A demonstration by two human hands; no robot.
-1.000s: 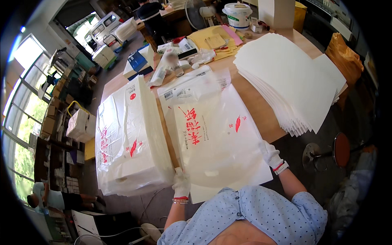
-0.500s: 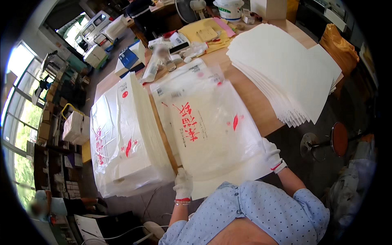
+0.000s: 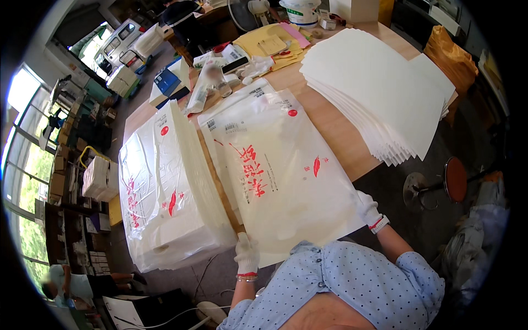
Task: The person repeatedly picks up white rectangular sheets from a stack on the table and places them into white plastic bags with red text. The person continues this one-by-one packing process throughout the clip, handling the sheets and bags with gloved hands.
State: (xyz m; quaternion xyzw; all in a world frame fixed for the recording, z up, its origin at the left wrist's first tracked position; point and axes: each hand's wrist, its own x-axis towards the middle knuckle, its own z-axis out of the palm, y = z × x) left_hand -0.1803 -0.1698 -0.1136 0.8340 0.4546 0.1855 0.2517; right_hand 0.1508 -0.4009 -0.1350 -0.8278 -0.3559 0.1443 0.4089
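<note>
A translucent plastic bag (image 3: 291, 187) with red printing lies in front of me with cream paper inside it. My left hand (image 3: 247, 253), in a white glove, is closed on the bag's near left corner. At the near right corner my right hand (image 3: 369, 210), gloved too, grips the bag's edge, its fingertips partly hidden. More flat printed bags (image 3: 221, 129) lie beneath the filled one. Close on the left stands a thick stack of filled bags (image 3: 159, 192) with the same red printing.
A fanned stack of white paper sheets (image 3: 374, 82) covers the table's right side. Farther back are a blue box (image 3: 166, 81), a phone (image 3: 235, 65), yellow papers (image 3: 269, 44) and a white bucket (image 3: 301, 12). A round stool (image 3: 455, 180) stands at right. Other people are in the background.
The bag now lies flatter and reaches nearer to me, covering most of the paper strip that stuck out at its near edge. Both hands have stayed at the near corners.
</note>
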